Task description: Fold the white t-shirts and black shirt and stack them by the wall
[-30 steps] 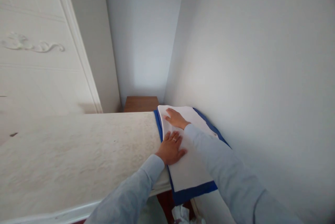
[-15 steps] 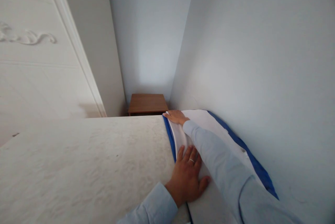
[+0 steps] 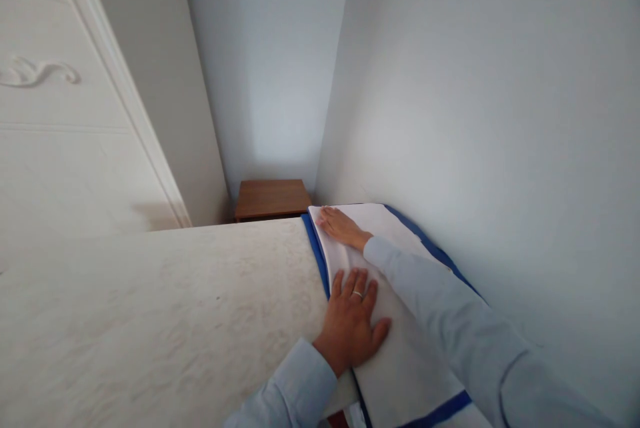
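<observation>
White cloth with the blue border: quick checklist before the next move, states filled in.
1. Left hand on white cloth: ok, fingers spread.
2. Right hand on cloth, toward its far end: ok, fingers extended.
3. White top fully visible: not ok, hands and right sleeve cover parts.
4. Blue border out of sight: not ok, shows along both sides.
5. Layers underneath smooth: cannot tell, hidden.

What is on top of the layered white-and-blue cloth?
The ringed left hand and bare right hand rest on the cloth; the patches beneath them are hidden.
</observation>
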Demonstrator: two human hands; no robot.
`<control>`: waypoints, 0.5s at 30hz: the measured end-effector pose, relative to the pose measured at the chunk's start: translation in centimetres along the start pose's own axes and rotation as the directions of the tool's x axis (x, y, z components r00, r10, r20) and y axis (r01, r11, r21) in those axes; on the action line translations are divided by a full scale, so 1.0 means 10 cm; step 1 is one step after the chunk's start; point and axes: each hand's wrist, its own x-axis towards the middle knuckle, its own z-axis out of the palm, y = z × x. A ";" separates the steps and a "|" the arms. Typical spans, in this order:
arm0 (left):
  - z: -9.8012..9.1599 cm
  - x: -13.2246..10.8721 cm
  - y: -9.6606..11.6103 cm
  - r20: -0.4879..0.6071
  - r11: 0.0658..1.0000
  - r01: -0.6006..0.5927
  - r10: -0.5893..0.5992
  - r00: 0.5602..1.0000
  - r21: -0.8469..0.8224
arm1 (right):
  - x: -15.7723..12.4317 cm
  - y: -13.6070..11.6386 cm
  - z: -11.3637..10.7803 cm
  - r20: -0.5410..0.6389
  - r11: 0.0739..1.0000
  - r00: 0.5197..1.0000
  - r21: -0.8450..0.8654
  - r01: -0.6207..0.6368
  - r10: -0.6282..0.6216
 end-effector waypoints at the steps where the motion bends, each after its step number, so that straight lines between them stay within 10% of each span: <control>1: 0.01 0.00 0.00 -0.003 1.000 -0.003 0.003 1.000 0.007 | -0.13 0.05 -0.01 0.001 1.000 1.000 -0.003 0.029 -0.029; 10: 0.08 0.01 -0.03 -0.036 0.996 -0.029 0.032 0.999 0.085 | -0.81 0.92 -0.15 -0.001 0.955 0.962 0.126 -0.270 0.272; 15: 0.06 0.00 -0.03 -0.028 0.995 -0.032 0.035 0.999 0.094 | -0.84 0.99 -0.22 -0.045 0.943 0.954 0.170 -0.285 0.296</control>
